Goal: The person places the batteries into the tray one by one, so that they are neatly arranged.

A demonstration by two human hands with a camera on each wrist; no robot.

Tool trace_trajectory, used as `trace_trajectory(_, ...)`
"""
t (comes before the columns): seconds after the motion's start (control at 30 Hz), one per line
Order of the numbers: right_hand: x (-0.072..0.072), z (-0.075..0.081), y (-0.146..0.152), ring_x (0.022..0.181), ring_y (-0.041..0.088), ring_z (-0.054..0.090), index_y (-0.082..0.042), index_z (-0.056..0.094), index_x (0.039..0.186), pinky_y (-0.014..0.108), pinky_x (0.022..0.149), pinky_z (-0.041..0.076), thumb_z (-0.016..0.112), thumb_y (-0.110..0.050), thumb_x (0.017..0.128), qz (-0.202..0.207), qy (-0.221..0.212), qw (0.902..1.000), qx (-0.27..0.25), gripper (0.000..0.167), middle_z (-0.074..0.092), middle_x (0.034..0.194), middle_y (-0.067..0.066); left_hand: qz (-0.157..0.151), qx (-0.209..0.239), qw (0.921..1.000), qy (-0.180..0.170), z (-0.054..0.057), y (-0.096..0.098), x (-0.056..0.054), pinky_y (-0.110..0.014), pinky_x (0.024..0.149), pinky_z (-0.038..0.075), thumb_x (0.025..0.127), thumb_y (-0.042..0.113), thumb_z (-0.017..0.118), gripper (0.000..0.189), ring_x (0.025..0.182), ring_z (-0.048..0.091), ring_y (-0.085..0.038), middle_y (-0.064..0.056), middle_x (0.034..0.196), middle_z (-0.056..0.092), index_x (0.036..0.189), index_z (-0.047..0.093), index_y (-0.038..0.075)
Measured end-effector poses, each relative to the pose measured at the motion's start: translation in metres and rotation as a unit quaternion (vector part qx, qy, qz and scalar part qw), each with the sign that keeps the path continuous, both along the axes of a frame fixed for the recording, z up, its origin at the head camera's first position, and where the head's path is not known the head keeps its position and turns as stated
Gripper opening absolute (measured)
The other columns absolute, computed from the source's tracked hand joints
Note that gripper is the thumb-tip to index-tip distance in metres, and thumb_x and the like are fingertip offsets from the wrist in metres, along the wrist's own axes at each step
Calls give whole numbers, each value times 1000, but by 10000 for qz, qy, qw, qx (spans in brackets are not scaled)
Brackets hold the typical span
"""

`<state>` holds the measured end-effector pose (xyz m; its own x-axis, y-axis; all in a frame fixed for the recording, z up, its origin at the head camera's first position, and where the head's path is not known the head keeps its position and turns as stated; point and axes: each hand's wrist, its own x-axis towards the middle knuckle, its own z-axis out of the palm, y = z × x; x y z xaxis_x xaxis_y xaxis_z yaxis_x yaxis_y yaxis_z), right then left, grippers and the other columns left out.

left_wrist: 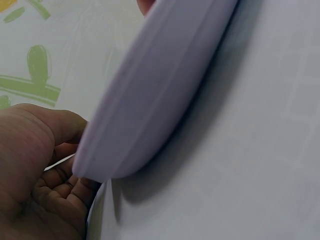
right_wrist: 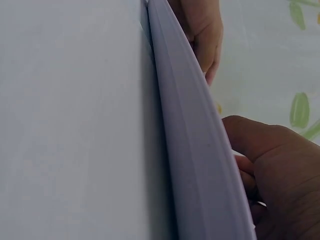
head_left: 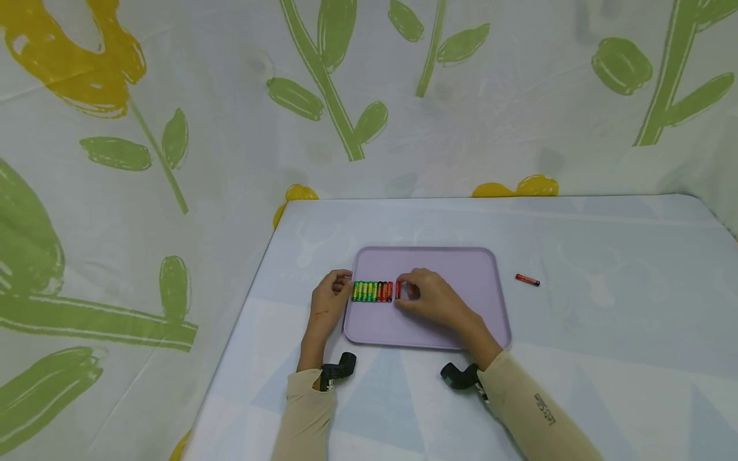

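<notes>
Green and red batteries (head_left: 371,291) stand side by side in a tight row on the left part of a lilac tray (head_left: 450,262). At the right end of the row, my right hand (head_left: 435,298) pinches a single red battery (head_left: 398,290) between thumb and fingers, with a narrow gap between it and the row. My left hand (head_left: 331,298) rests at the tray's left rim, its fingers loosely bent and its fingertips right at the row's left end. Both wrist views show the tray's outer wall (left_wrist: 150,90), which hides the batteries.
One more red and black battery (head_left: 527,280) lies on the table to the right of the tray. The table has a pale patterned cloth (head_left: 605,320). Behind and left hangs a white curtain (head_left: 490,128) with green leaves and yellow flowers.
</notes>
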<state>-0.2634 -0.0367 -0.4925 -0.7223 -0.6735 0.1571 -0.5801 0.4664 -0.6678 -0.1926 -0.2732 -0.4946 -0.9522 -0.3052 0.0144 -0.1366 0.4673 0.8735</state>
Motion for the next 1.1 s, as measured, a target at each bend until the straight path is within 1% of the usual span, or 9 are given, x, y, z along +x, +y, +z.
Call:
trace_trajectory(0.23, 0, 3, -3, 71, 13, 45, -5, 71, 109, 31, 66, 39, 85, -24, 82, 67, 19, 10000, 32, 36, 49, 74, -5, -28, 16, 10000, 25, 0, 1, -1, -27, 75, 47, 98, 9, 62, 25, 88, 57, -18, -8, 101, 63, 122, 66, 4)
trace_trajectory(0.4, 0, 2, -4, 71, 12, 44, -6, 71, 109, 31, 66, 37, 84, -26, 83, 74, 69, 9998, 143, 35, 48, 74, -5, -50, 23, 10000, -5, -1, 1, 0, -27, 75, 47, 98, 11, 62, 25, 89, 57, -18, -7, 102, 63, 122, 66, 5)
trace_trajectory(0.47, 0, 3, -3, 72, 12, 44, -7, 71, 110, 30, 66, 37, 83, -29, 84, 57, 146, 9996, 234, 37, 48, 75, -5, -37, 22, 10000, -28, -2, 0, 0, -27, 76, 48, 98, 11, 63, 25, 89, 57, -18, -7, 102, 63, 122, 66, 5)
trace_trajectory(0.57, 0, 8, -1, 74, 13, 45, -5, 70, 115, 30, 68, 40, 82, -29, 85, -28, 269, 9991, 327, 40, 50, 78, -5, -29, -7, 10000, -24, -3, -1, -1, -29, 77, 48, 98, 11, 63, 25, 90, 57, -17, -7, 102, 64, 122, 66, 6)
trace_trajectory(0.67, -1, 17, 8, 76, 15, 46, -4, 70, 119, 32, 70, 41, 80, -28, 86, -250, 405, 9980, 421, 42, 51, 80, -5, -66, -18, 10000, 24, -4, -1, -1, -30, 78, 48, 98, 11, 63, 25, 90, 58, -18, -8, 102, 64, 122, 66, 6)
trace_trajectory(0.8, -5, 29, 29, 77, 18, 47, -5, 70, 120, 33, 70, 42, 77, -26, 89, -707, 505, 9944, 601, 39, 53, 80, -3, -93, 0, 10000, 31, -5, -1, -2, -32, 79, 48, 99, 12, 63, 25, 91, 58, -19, -8, 103, 64, 122, 66, 6)
trace_trajectory(0.97, -12, 45, 70, 79, 22, 48, -3, 70, 117, 37, 73, 40, 75, -22, 91, -1272, 768, 9863, 721, 32, 56, 80, 3, -75, -69, 9999, 81, -7, -2, -2, -31, 79, 48, 98, 12, 63, 24, 91, 58, -19, -8, 103, 64, 122, 66, 6)
trace_trajectory(1.03, -15, 50, 89, 79, 24, 48, -1, 71, 114, 39, 73, 39, 74, -20, 91, -1483, 849, 9830, 674, 30, 57, 81, 6, -69, -60, 9999, 91, -7, -3, -2, -31, 79, 48, 98, 12, 63, 25, 91, 58, -19, -8, 103, 64, 122, 66, 6)
trace_trajectory(1.1, -18, 53, 106, 80, 26, 48, 2, 70, 113, 40, 72, 39, 74, -18, 91, -1662, 841, 9807, 595, 29, 57, 81, 8, -74, -33, 9999, 86, -8, -3, -2, -31, 79, 48, 98, 12, 63, 25, 91, 58, -19, -8, 103, 64, 123, 66, 6)
